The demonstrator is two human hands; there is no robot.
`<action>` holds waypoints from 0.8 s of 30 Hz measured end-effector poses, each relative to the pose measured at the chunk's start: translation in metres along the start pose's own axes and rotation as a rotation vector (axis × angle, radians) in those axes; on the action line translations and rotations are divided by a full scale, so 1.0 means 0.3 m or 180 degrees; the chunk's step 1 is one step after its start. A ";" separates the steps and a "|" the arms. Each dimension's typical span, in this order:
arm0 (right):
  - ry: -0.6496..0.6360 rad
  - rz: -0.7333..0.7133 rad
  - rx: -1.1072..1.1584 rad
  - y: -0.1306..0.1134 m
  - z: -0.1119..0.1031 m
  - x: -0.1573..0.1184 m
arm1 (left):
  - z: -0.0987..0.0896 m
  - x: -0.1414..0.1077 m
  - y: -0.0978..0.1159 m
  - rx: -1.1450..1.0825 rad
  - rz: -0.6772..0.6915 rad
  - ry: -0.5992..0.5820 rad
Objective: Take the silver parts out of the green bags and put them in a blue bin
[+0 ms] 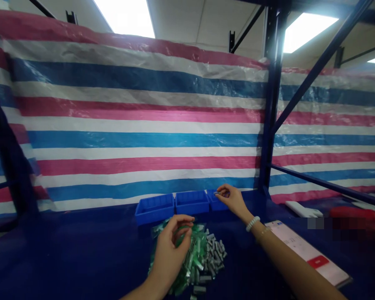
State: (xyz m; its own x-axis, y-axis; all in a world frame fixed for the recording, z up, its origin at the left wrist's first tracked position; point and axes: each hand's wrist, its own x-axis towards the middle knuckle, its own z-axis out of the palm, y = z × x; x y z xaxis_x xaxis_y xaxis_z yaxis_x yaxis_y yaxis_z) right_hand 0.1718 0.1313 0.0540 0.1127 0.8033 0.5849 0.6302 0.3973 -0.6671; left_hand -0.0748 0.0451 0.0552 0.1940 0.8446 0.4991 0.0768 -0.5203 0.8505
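Note:
My right hand (pixel 235 202) is at the right-hand blue bin (pixel 215 204), thumb and fingertips pinched on a small shiny metal part (pixel 217 193). The part's exact kind is too small to make out. Over a heap of green plastic packets (pixel 192 260) hovers my left hand (pixel 170 246), its fingers curved and a gap left between thumb and fingertips; nothing shows in it. Small grey metal cylinders (pixel 215 256) lie piled against the packets on their right side.
Two more blue bins, a left one (pixel 154 210) and a middle one (pixel 192 203), stand in the row. A pink-screened tablet (pixel 309 250) lies beside my right forearm. Behind rises a striped plastic sheet (pixel 143 141), with a dark blue rack post (pixel 270 104) at right.

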 end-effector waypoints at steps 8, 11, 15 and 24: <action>-0.1160 -0.0284 -0.0346 -0.015 -0.030 -0.032 | 0.000 -0.004 -0.018 0.0089 0.0097 -0.0051; -0.1966 -0.0428 -0.0266 -0.064 -0.006 -0.076 | -0.001 -0.005 -0.019 0.0144 0.0101 -0.0036; -0.2352 -0.0442 -0.0311 -0.083 0.033 -0.112 | -0.001 -0.006 -0.022 0.0140 0.0093 -0.0061; -0.2301 -0.0364 -0.0421 -0.034 0.028 -0.091 | 0.004 -0.007 -0.012 0.0206 0.0065 -0.0039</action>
State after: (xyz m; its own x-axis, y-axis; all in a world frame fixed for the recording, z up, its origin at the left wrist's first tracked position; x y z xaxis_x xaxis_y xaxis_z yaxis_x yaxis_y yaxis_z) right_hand 0.1560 0.1092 0.0409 -0.4640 0.8699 0.1673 0.7000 0.4759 -0.5325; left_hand -0.0742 0.0450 0.0508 0.2082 0.8323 0.5138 0.1358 -0.5448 0.8275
